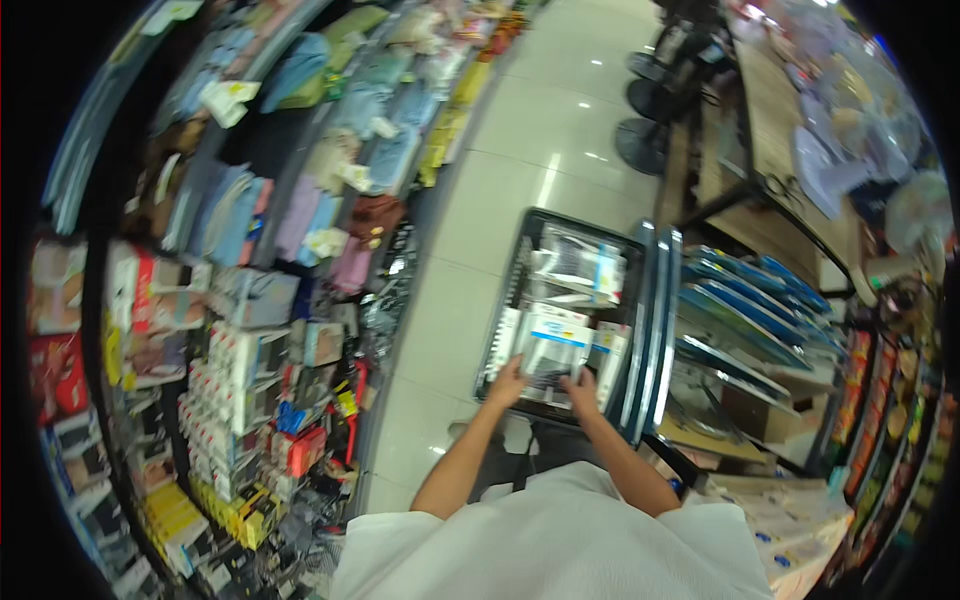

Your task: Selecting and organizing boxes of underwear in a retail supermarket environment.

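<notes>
A clear plastic package (551,352) with a white and blue header and dark contents is held between my two hands. At its left edge is my left hand (509,382), and my right hand (583,391) grips the lower right edge. Below it is a black basket (491,341) with slotted sides. Similar packages (577,262) lie in the far half of the basket. Another white and blue package (611,352) sits beside my right hand, along the basket's right wall. What the basket rests on is hidden.
Shelves of folded towels (375,161) and boxed goods (240,367) line the left of the tiled aisle (457,300). On the right stand a rack of blue-edged panels (750,315), a wooden display table (780,112) and fans (832,165). Black round bases (641,146) stand on the floor ahead.
</notes>
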`<state>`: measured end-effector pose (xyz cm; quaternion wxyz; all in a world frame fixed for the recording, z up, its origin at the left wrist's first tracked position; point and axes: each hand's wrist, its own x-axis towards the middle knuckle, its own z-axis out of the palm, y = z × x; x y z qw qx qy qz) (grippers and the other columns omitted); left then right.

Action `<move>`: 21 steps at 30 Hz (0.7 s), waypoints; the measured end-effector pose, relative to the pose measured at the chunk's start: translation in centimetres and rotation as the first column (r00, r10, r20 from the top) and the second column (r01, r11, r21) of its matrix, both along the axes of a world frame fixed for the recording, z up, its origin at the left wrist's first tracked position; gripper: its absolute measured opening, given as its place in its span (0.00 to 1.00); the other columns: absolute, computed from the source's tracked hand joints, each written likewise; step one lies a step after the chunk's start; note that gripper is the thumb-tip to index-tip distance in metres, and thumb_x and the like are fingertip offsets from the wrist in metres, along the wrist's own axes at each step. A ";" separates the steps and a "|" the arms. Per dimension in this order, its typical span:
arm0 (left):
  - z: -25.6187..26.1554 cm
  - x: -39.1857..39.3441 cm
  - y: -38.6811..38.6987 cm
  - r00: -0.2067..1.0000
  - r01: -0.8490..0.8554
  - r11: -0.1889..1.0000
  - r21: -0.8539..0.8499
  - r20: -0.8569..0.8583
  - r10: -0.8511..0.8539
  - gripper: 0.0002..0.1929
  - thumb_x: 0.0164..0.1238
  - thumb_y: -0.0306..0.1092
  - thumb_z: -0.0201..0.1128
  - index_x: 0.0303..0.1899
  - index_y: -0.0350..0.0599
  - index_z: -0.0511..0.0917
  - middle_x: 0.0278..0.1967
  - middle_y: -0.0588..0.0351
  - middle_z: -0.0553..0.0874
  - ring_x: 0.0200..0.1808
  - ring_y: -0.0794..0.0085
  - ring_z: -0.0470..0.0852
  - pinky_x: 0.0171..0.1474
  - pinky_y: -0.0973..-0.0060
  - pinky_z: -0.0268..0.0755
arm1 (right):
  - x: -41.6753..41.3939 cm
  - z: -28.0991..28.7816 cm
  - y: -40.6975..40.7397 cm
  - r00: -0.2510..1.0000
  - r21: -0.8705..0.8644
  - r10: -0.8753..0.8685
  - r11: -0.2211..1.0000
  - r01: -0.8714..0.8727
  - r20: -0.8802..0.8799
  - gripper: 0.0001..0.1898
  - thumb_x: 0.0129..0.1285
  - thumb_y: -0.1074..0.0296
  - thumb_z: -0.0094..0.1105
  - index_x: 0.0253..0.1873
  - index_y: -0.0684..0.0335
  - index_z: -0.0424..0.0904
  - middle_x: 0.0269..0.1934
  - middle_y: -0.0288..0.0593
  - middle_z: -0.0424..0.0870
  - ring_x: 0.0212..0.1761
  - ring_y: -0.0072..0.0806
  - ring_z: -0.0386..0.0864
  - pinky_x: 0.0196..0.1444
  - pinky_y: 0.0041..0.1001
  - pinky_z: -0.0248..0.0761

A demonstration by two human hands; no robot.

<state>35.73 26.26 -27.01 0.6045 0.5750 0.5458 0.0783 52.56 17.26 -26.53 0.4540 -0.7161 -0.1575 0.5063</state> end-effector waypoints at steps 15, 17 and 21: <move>15.9 -7.3 -7.4 0.677 -0.547 0.799 -0.250 0.430 0.598 0.32 0.61 0.32 0.63 0.65 0.49 0.57 0.47 0.54 0.72 0.46 0.72 0.74 0.48 0.73 0.69 | -3.8 13.8 5.2 0.907 0.241 0.417 0.876 -0.418 0.056 0.18 0.63 0.71 0.52 0.58 0.66 0.68 0.46 0.40 0.73 0.44 0.25 0.72 0.50 0.23 0.64; 17.3 -10.4 -9.3 0.527 -0.664 0.671 -0.330 0.429 0.733 0.33 0.61 0.32 0.63 0.66 0.50 0.57 0.46 0.55 0.72 0.49 0.73 0.72 0.51 0.74 0.67 | -6.7 16.7 8.0 0.704 0.116 0.709 0.697 -0.707 0.036 0.22 0.62 0.74 0.53 0.60 0.68 0.65 0.53 0.44 0.73 0.51 0.27 0.72 0.53 0.25 0.66; 19.9 -16.6 -13.7 0.216 -0.799 0.415 -0.435 0.437 0.873 0.32 0.62 0.29 0.60 0.66 0.50 0.55 0.47 0.55 0.72 0.51 0.71 0.72 0.55 0.73 0.65 | -14.6 18.4 9.5 0.510 0.443 0.848 0.518 -0.732 -0.148 0.24 0.60 0.79 0.52 0.63 0.68 0.62 0.54 0.44 0.73 0.53 0.27 0.72 0.55 0.25 0.66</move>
